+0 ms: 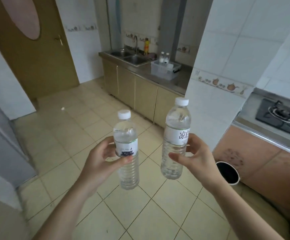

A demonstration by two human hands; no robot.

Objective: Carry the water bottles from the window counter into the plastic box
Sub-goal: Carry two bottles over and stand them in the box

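My left hand (100, 161) grips a clear water bottle (127, 134) with a white cap and white label, held upright over the floor. My right hand (195, 155) grips a second clear water bottle (177, 122), also upright, a little higher and to the right. Far ahead on the steel counter stands the clear plastic box (163, 71), with two more water bottles (164, 57) upright in its far part.
A steel double sink (128, 57) with a tap lies left of the box. A white tiled pillar (227, 66) stands at right, with a gas hob (282, 115) beyond it. A round black bin (227, 172) sits on the floor. A brown door (28, 49) is at left.
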